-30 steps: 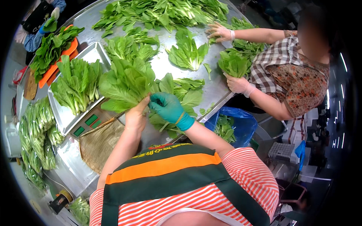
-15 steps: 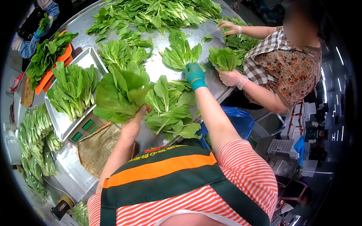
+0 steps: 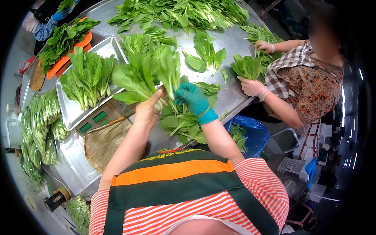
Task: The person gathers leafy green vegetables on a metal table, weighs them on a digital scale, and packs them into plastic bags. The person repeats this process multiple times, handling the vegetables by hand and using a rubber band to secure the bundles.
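Observation:
My left hand [image 3: 150, 109] is closed around the stem ends of a bunch of leafy greens [image 3: 133, 80], its leaves pointing up and away from me. Close beside it, my right hand [image 3: 196, 102], in a teal glove with a band at the wrist, pinches the base of another leafy green [image 3: 169, 71]. That plant stands upright against the right side of the bunch. Below both hands lies a heap of loose greens [image 3: 184, 126] on the metal table [image 3: 231, 92]. Further off, a few separate greens [image 3: 207, 51] rest on the bare metal.
At left, a metal tray [image 3: 106, 47] of greens sits on a scale [image 3: 111, 111], with a brown mat [image 3: 105, 143] nearer me. Bagged greens [image 3: 39, 125] lie far left. A large pile [image 3: 180, 15] covers the far side. A co-worker [image 3: 301, 86] handles greens at right, near a blue-lined bin [image 3: 256, 135].
My right hand has come back leftward from the far greens, bringing one plant to the bunch in my left hand. The view has shifted slightly. The co-worker's far hand has moved onto their pile.

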`<act>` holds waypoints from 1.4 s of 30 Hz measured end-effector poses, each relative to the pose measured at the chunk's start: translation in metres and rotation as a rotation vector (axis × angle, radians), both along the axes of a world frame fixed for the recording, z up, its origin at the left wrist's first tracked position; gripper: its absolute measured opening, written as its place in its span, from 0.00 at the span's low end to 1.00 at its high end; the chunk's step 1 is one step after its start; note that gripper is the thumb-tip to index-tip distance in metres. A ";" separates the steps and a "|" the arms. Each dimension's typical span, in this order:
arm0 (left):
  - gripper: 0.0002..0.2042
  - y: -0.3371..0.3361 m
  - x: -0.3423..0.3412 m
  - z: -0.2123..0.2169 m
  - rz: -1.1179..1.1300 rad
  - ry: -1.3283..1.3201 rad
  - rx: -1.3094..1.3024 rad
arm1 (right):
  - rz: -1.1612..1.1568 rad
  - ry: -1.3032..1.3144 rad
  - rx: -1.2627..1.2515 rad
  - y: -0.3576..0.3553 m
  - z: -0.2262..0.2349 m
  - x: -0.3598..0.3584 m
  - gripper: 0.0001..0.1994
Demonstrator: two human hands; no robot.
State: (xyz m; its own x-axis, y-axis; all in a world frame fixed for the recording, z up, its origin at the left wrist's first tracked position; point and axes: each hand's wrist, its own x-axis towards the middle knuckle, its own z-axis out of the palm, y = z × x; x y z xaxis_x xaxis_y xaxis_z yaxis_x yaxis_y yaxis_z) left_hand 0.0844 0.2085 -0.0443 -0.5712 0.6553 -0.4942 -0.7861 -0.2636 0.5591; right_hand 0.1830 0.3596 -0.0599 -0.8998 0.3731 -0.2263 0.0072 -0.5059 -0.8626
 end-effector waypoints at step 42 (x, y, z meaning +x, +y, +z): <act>0.15 -0.055 -0.015 -0.014 -0.045 0.015 0.201 | 0.158 -0.535 1.075 0.011 -0.003 0.029 0.17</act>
State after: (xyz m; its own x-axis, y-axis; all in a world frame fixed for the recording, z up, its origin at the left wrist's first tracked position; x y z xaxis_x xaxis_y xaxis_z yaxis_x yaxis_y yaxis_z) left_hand 0.0693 0.1539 -0.0586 -0.5455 0.7650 -0.3424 -0.7916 -0.3361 0.5103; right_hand 0.2118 0.3703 -0.0630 -0.8400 0.4937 -0.2253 0.4882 0.5063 -0.7109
